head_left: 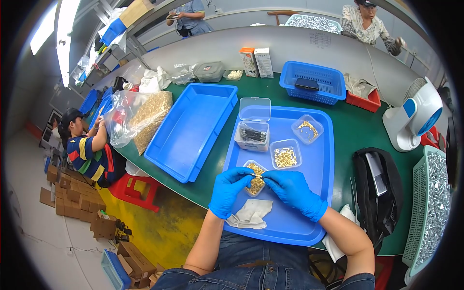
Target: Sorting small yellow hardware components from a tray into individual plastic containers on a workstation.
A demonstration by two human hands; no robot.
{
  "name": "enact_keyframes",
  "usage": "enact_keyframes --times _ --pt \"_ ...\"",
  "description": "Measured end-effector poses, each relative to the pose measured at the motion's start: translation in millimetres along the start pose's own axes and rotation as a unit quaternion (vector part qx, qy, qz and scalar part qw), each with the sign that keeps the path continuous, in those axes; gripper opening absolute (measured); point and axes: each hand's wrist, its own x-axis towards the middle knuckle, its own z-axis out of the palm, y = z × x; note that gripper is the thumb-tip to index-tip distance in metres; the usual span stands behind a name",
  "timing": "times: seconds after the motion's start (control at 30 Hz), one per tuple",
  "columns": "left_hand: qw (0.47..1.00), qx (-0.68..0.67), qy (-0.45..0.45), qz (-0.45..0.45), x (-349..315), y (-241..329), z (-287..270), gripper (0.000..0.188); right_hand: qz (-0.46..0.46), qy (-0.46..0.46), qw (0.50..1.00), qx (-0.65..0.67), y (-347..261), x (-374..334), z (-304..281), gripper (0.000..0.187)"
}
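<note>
My left hand (228, 192) and my right hand (296, 191), both in blue gloves, meet over a small clear tub of gold-coloured parts (253, 189). The fingertips of both are pinched together on a small gold-coloured metal part (256, 176), too small to make out fully. Just beyond, a square clear tub (285, 154) holds gold and whitish pieces, and another tub (307, 129) holds fewer gold pieces. A lidded clear box (252, 136) with dark thin items stands to their left. All rest in a blue tray (316, 203), with a white cloth (251, 214) by my left wrist.
An empty-looking blue tray (191, 130) and a bag of gold parts (152, 116) lie left. A blue basket (313, 83) stands far, a white fan (414, 116) right. Nearer are a black bag (379, 193) and a green basket of silver parts (427, 208). A co-worker (87, 150) sits left.
</note>
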Motion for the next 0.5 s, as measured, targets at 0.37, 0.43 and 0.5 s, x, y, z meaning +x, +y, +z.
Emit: enact_keyframes --times 0.37,0.43,0.5 --pt "1.0 0.005 0.018 0.004 -1.2 -1.3 -2.2 0.017 -0.007 0.011 1.0 -0.006 0.1 0.2 1.3 0.017" --pt "1.0 0.005 0.018 0.004 -1.6 -1.2 -1.9 0.017 -0.006 0.005 1.0 -0.014 0.7 0.0 1.5 0.018" --pt "1.0 0.011 0.017 0.003 -1.4 -1.1 -1.7 0.017 -0.001 -0.006 0.999 -0.032 1.7 -0.7 1.3 0.021"
